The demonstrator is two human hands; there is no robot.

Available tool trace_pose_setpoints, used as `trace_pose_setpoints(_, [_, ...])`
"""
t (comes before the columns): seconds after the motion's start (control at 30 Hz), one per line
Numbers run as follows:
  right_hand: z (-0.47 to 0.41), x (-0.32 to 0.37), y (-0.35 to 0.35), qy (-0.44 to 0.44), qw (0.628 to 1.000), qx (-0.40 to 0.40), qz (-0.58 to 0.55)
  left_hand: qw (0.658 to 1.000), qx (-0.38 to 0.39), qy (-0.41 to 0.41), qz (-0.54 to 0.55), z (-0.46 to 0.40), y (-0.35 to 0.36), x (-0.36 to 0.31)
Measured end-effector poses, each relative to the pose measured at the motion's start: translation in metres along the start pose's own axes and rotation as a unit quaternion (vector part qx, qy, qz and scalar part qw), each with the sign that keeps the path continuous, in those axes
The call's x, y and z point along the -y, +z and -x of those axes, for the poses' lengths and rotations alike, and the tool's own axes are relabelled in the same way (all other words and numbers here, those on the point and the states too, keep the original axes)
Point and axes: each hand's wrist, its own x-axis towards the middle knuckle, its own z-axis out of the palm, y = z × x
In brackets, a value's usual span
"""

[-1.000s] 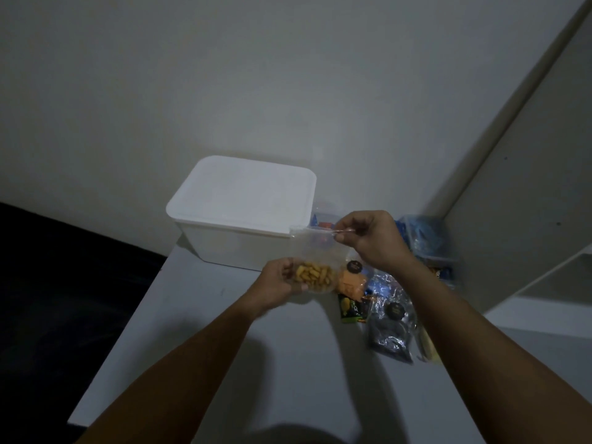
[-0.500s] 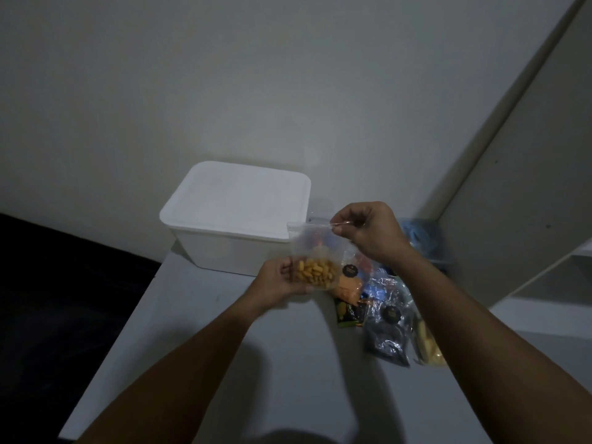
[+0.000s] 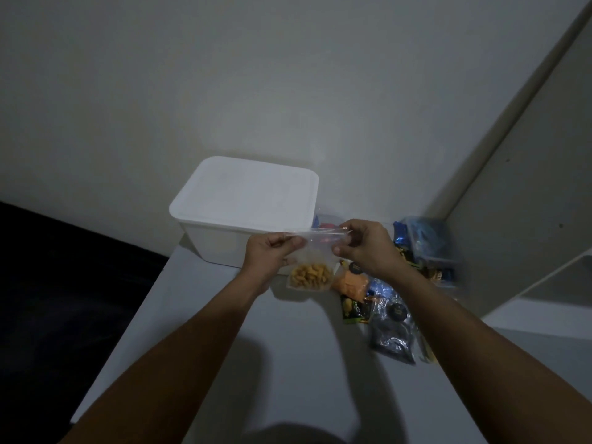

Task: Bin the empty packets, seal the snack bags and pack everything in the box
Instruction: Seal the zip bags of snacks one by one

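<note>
White box, lid on, sits far left on the table; just in front, your left hand and right hand each pinch a top corner of the clear snack bag. You're sealing, so next run your fingertips along that strip, which looks to need firm, even pressure. The bag hangs mouth-up, snacks at the bottom, strip running left-right; loose packets wait at right.

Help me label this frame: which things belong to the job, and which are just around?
Job: clear snack bag, pinched by left hand and right hand; lidded white box; packets on table.
Around: wall; clear tub.
</note>
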Motion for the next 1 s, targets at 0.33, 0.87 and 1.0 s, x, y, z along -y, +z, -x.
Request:
trace_pose_setpoints(0.33, [0.006, -0.014, 0.049, 0.056, 0.998, -0.004, 0.034, 0.988, -0.078, 0.010, -0.133, 0.006, -0.036, 0.016])
trace_pose_setpoints(0.87, [-0.013, -0.035, 0.101, 0.116, 0.992, -0.036, 0.017, 0.973, -0.182, -0.065, -0.126, -0.004, -0.061, 0.044])
trace_pose_setpoints(1.0, [-0.022, -0.045, 0.106, 0.147, 0.988, -0.053, 0.012, 0.970, -0.185, -0.073, -0.141, -0.013, -0.057, 0.048])
